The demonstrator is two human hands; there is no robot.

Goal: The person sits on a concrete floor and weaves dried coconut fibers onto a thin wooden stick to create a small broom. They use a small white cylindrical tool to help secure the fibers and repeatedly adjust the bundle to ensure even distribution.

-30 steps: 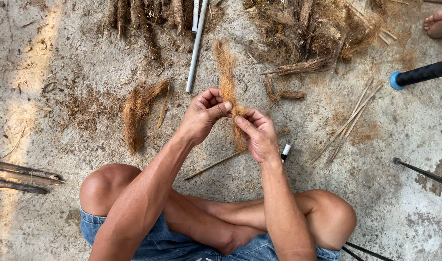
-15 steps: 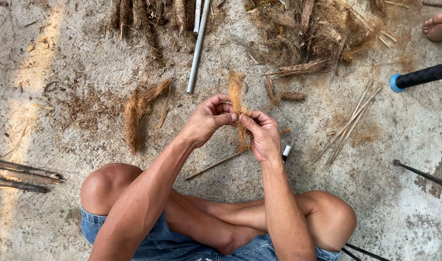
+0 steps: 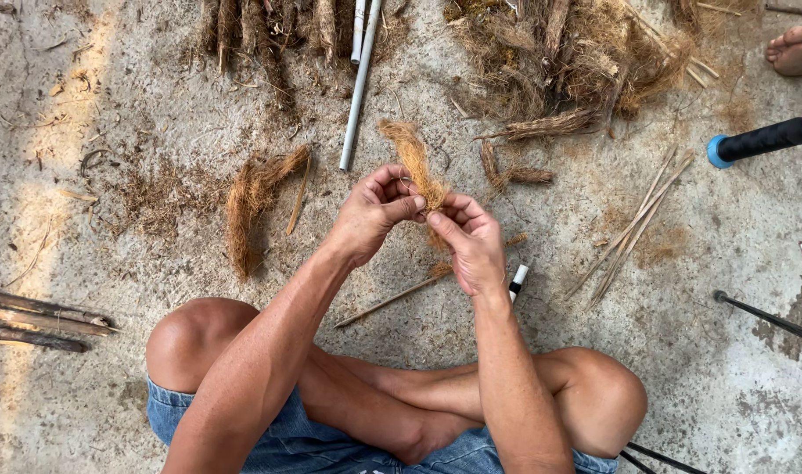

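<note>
A person sits cross-legged on the concrete floor (image 3: pixel 120 105), and the largest thing beyond their fingers is the heap of brown husk fibre (image 3: pixel 559 61), up and to the right, with a row of husk strips (image 3: pixel 260 31) further out to the left and a grey pipe (image 3: pixel 361 83) running straight ahead of the knuckles. Off to the left of the hands lies a loose tuft of fibre (image 3: pixel 251 202); to the right, a fan of thin sticks (image 3: pixel 633 224). The left hand (image 3: pixel 370 215) and right hand (image 3: pixel 471 241) meet almost thumb to thumb, fingers closed together and pinched on a small fibre bundle (image 3: pixel 414 162), whose frayed top stands up above the fingertips while a shorter tail hangs below them. Just under the right wrist a small black-and-white marker (image 3: pixel 517 281) rests beside a thin stick (image 3: pixel 392 298). To my eye the risk is in that pinch: the strands look dry and loose, so a hard tug could tear the bundle or let half of it slip out and scatter into the litter below. Stiff fibres might also prick the fingertips.
</note>
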